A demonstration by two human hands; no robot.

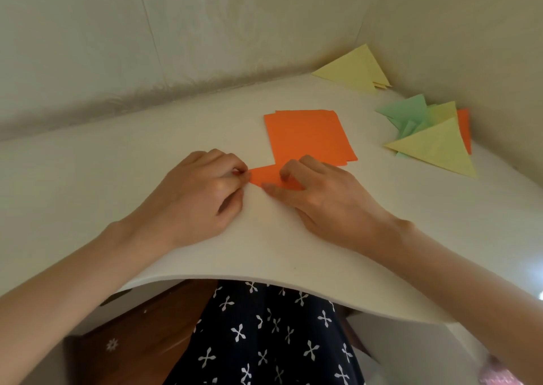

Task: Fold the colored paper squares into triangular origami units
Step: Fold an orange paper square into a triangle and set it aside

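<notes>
White tabletop [117, 179] fills the middle of the frame, backed by pale walls [88, 47] that meet in a corner at the upper right. At centre lies the partly folded orange sheet [264, 176], flat on the table between both hands. The left hand [202, 190] pinches its left corner with fingers tightly curled. The right hand [323, 199] grips its right part, with the index finger bent down onto the paper and the thumb laid along the lower edge. Just above, touching the sheet, sits a stack of orange squares [308, 138]. Yellow triangles [355, 67] lean in the far corner, and a pile of green, yellow and orange folded triangles [432, 138] lies against the right wall. Bare table stretches left of the hands. Its near edge crosses the lower frame above dark fabric with white crosses [264, 340].
</notes>
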